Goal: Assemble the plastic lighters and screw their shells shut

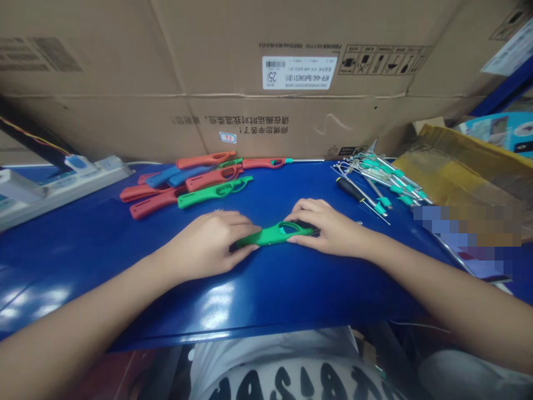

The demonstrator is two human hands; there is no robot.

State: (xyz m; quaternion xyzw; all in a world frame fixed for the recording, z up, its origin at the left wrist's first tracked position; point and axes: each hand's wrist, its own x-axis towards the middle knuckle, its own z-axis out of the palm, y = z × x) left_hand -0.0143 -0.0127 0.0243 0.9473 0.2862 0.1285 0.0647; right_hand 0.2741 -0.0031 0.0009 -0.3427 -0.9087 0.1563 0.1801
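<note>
A green gas lighter [268,235] lies level between my hands, just over the blue table. My left hand [210,241] is closed around its handle end, thumb in front and fingers behind. On the other end, near the trigger loop, my right hand [327,230] pinches the lighter between thumb and fingers. A bit of teal shows inside the loop. Behind my left hand sits a pile of red, blue and green lighter bodies [208,194]. One red lighter [262,163] at the back has a metal tube fitted.
Metal lighter tubes with teal ends [391,178] are heaped at the right, beside a black and yellow screwdriver [350,189]. A power strip [83,180] runs along the left. A large cardboard box [233,72] walls off the back of the blue table [291,294].
</note>
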